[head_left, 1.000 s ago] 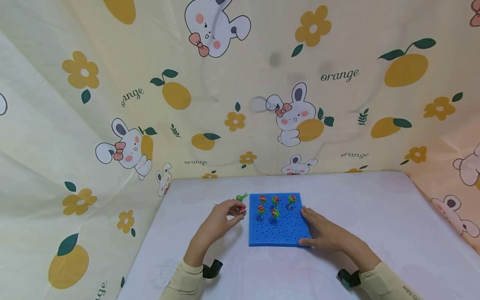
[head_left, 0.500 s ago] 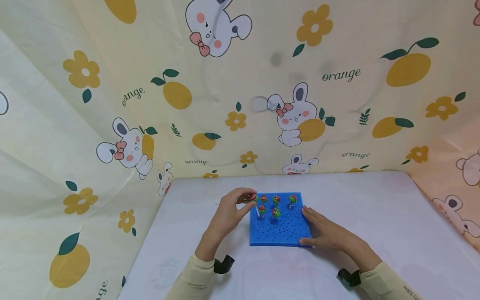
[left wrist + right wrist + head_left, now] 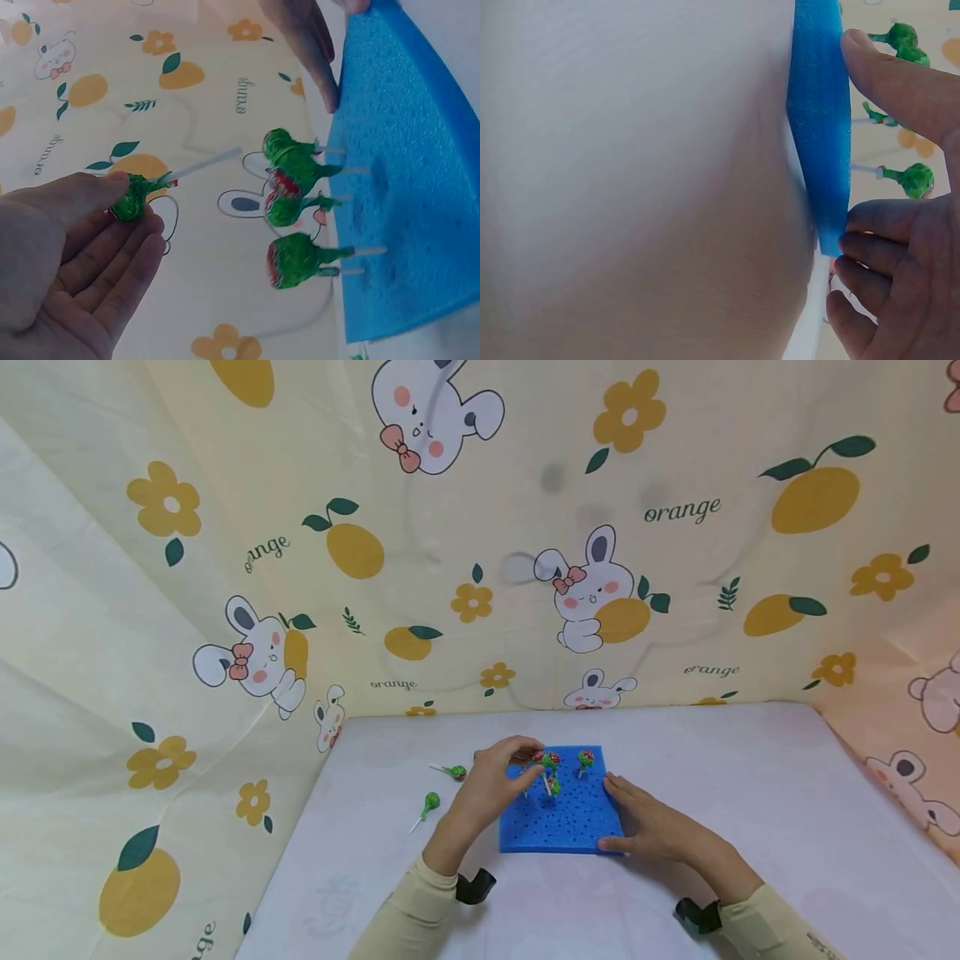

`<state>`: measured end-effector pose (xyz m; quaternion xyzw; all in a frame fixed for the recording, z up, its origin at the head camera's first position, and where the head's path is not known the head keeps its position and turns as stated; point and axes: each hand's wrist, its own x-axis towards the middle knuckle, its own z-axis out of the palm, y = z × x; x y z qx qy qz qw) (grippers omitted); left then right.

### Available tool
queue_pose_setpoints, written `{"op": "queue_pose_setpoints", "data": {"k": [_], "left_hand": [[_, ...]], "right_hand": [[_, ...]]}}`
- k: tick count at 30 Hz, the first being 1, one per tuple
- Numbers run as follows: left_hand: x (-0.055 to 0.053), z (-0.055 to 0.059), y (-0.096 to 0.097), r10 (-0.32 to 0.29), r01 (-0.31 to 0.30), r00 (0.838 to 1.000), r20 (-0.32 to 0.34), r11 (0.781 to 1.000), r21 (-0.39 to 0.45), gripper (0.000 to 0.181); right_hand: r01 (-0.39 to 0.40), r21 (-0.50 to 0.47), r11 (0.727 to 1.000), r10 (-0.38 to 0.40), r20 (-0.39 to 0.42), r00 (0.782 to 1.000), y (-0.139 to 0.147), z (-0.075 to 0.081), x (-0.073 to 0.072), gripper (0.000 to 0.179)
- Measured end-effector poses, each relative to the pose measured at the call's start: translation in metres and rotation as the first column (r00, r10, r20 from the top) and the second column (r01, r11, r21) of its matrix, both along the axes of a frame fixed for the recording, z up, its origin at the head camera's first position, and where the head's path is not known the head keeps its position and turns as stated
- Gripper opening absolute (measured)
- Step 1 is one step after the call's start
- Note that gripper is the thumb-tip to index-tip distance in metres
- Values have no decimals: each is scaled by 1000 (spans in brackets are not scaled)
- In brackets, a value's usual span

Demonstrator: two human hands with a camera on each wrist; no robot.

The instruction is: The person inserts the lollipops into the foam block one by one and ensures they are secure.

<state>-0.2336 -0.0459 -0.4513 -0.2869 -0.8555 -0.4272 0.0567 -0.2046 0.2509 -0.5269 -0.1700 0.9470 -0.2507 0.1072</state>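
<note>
My left hand (image 3: 489, 781) is over the upper left part of a blue foam board (image 3: 558, 828) dotted with small holes. Its thumb and fingers pinch a lollipop (image 3: 132, 199) by the green-wrapped head, and the white stick slants towards the board in the left wrist view. Several lollipops with red and green wrappers, such as one at the far right (image 3: 586, 760), stand upright with their sticks in the board; my left hand partly hides some. At the board's right edge rests my right hand (image 3: 652, 823), thumb near the front corner, fingers extended along the side.
On the white table (image 3: 555, 906), left of the board, lie a loose lollipop (image 3: 430, 802) and another loose lollipop (image 3: 456, 772). A patterned cloth (image 3: 525, 635) with rabbits and oranges hangs behind the table.
My left hand has carried the lollipop from beside the board rightwards over its far rows, uncovering loose lollipops on the table. My right hand stays at the board's edge.
</note>
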Motion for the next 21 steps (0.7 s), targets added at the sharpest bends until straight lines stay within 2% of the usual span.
{"op": "queue_pose_setpoints", "data": {"k": [8,15,21], "left_hand": [[-4,-8,19,-56,56,998,6,998,-21,30],[-7,-18,35,-43,31,997,-63,982,-185,30],[-11,-25,48,-26,-3,995,-100,961,-276,29]], "right_hand": [[-18,-12,1000,18,-17,1000,2,-3,-1,115],[-23,-14,1000,23,-30,999,2,-1,-1,114],[-21,-12,1000,20,-39,999,1,0,0,114]]}}
